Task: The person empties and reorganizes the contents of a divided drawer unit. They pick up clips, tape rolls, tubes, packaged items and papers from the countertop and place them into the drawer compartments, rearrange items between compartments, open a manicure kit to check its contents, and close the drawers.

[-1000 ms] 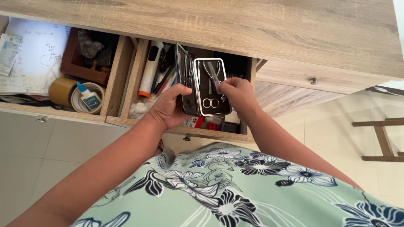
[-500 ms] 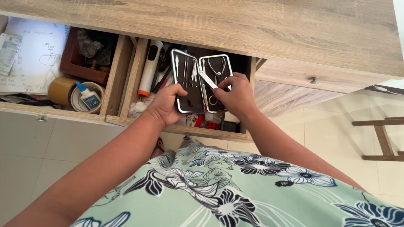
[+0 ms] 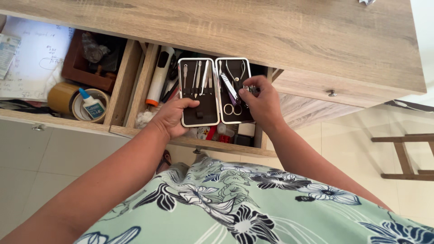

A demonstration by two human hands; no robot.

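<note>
I see left hand (image 3: 174,116) gripping open tool case (image 3: 199,110) over drawer (image 3: 135,131). Right hand (image 3: 262,101) at 3 o'clock pinches small metal tool (image 3: 250,89). Step judged: tool selection; next needs clean lift.

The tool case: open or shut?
Open. The tool case lies spread flat, both halves showing tools; left hand holds it, right hand touches the tools.

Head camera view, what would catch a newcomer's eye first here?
The open manicure kit case with its metal tools, held flat over the open drawer. The left hand supports its left half, while the right hand picks at a tool in the right half. Further left, a glue bottle lies on a tape roll.
</note>
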